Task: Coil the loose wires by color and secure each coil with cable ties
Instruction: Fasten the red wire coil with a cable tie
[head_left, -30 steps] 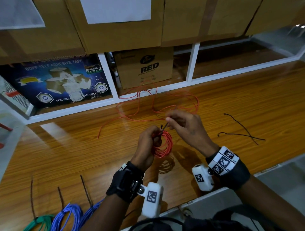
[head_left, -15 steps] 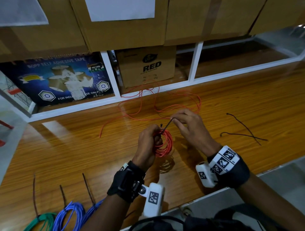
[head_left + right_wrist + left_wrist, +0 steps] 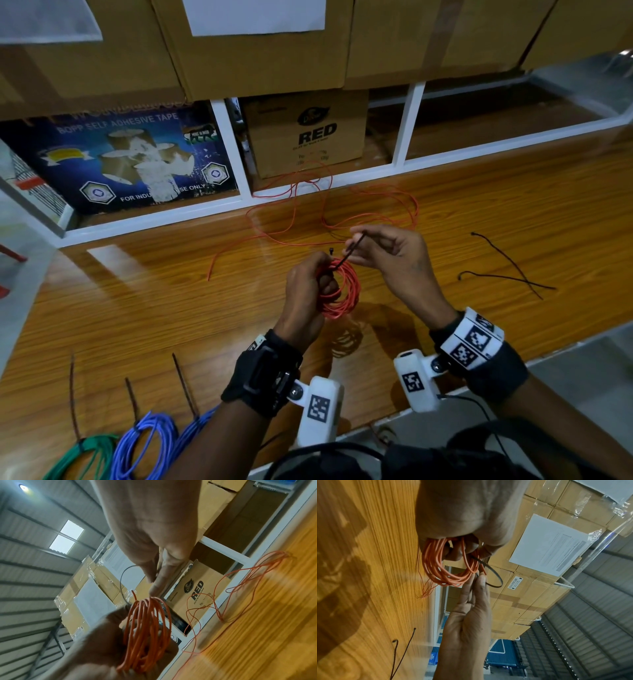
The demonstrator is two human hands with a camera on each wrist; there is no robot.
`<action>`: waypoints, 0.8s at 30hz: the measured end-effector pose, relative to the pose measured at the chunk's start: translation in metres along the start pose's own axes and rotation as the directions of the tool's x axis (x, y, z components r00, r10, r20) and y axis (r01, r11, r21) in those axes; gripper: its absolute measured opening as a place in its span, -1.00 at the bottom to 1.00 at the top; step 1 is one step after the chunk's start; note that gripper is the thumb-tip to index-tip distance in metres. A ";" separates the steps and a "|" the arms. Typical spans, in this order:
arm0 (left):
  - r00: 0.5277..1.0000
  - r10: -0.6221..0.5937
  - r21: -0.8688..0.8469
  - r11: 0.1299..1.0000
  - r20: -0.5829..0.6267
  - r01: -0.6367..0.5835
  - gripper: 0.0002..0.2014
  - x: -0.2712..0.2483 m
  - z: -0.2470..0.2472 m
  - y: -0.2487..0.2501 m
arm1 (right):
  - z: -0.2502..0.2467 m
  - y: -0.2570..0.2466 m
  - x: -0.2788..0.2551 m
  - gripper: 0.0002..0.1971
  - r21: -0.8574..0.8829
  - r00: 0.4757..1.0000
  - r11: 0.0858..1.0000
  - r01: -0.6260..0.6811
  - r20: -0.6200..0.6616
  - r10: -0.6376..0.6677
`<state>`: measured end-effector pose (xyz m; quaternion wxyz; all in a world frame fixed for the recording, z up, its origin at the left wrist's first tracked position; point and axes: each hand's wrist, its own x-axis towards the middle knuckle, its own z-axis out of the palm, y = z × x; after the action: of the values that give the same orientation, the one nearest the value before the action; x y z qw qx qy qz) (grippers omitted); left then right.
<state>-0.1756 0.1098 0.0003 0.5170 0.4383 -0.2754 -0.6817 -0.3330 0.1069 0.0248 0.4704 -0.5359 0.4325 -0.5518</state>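
While the green coil (image 3: 82, 455) and two blue coils (image 3: 147, 442) lie at about seven o'clock on the wooden table (image 3: 513, 212), each bound by a dark tie, the work itself sits near the middle of the head view. At the centre the left hand (image 3: 305, 291) has its fingers curled tight round one side of the red wire coil (image 3: 342, 291), holding it up off the table, with the small head of the black cable tie (image 3: 352, 248) poking out just above its knuckles. Toward one o'clock from the coil, the right hand (image 3: 394, 260) pinches the tie's free strap between thumb and fingertips, the strap running slantwise down into the coil. Loose red wire (image 3: 342, 205) sprawls at twelve o'clock, reaching the white shelf frame (image 3: 407, 126). Spare black ties (image 3: 507, 274) lie crossed at three o'clock, well apart from both hands.
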 end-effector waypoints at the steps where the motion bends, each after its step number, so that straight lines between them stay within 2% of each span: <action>1: 1.000 0.005 0.008 1.000 -0.005 -0.005 -0.71 -0.001 0.000 0.001 | -0.001 0.000 0.000 -0.82 -0.010 1.000 1.000 0.011 0.012 -0.011; 7: 0.998 0.033 0.051 0.998 -0.051 -0.030 -0.82 -0.006 0.002 0.003 | 0.002 -0.005 0.000 -0.82 -0.089 0.996 0.992 0.092 0.026 -0.090; 12: 0.985 0.172 0.146 0.975 -0.034 -0.165 -0.74 -0.012 0.008 0.006 | 0.006 -0.007 0.001 -0.83 -0.233 0.986 0.959 0.164 -0.001 -0.169; 14: 0.977 0.215 0.150 0.966 -0.011 -0.211 -0.71 -0.012 0.008 0.006 | 0.006 -0.008 -0.001 -0.83 -0.241 0.982 0.954 0.179 -0.011 -0.187; 17: 0.961 0.274 0.153 0.949 0.023 -0.274 -0.77 -0.014 0.006 0.006 | 0.005 -0.010 -0.005 -0.82 -0.234 0.978 0.951 0.203 0.006 -0.208; 24: 0.945 0.324 0.212 0.921 0.053 -0.328 -0.78 -0.016 0.008 0.010 | 0.004 -0.013 -0.007 -0.81 -0.241 0.972 0.943 0.232 0.013 -0.236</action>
<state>-0.1771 0.1216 0.0177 0.5698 0.4346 -0.4218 -0.5555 -0.3295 0.1159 0.0368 0.3298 -0.6318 0.4334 -0.5516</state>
